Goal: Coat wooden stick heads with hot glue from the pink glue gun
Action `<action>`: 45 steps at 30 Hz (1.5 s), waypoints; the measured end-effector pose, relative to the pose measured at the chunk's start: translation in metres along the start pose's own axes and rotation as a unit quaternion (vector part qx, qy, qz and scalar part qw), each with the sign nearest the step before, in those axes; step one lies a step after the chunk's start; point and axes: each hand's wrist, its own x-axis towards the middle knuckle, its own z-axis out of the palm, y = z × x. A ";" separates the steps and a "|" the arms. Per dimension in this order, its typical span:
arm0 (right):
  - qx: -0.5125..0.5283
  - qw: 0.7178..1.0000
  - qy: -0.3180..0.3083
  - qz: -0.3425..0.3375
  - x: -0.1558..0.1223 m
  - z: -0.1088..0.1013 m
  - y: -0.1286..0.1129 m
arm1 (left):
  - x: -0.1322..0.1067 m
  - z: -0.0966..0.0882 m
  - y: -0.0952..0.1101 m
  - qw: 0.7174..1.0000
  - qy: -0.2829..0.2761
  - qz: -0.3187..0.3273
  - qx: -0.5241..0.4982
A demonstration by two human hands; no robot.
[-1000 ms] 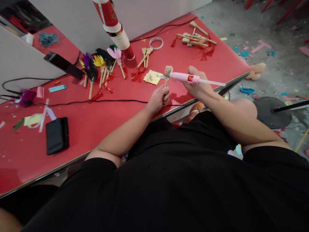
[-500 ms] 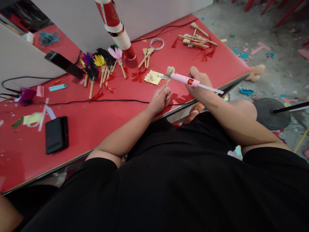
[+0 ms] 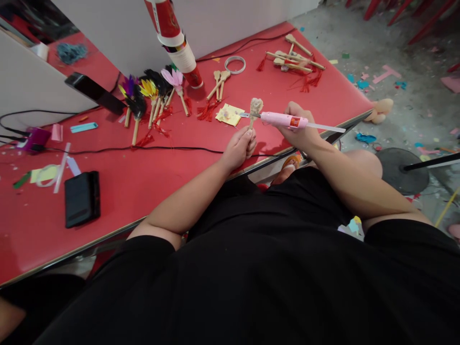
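Pinching a pale knob-headed stick [image 3: 256,106], left hand [image 3: 240,146]: fingers closed on its lower handle, head upward, held over the red surface [image 3: 143,172] near its front edge, just right of the yellow paper [image 3: 230,114]. Right-hand [image 3: 298,127] fingers wrapped around the pink glue gun [image 3: 282,119]; finger on trigger, cannot tell. Nozzle at the stick's head; contact unclear.

Handling, judged: stick likely light, stiff, not slippery; lumpy head may be tacky or hot, so hold by the bare handle, as now. Gun probably light, rigid plastic; grip by the handle, keep off the metal nozzle.

Looks: stick wood-coloured, slim, head wider, rough, beige. Gun pink with a red-orange patch on its side, pale translucent glue stick [image 3: 327,128] jutting straight out the rear.
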 end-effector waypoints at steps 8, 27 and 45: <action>0.062 0.998 0.011 0.002 0.000 0.004 0.004 | 0.000 0.002 0.003 1.000 0.009 0.000 0.002; 0.019 1.000 -0.004 0.019 0.007 0.005 -0.002 | -0.001 0.001 -0.007 0.999 0.014 0.030 0.003; 0.023 0.999 -0.003 0.023 0.006 -0.002 -0.023 | -0.003 0.007 0.003 1.000 0.016 0.010 0.013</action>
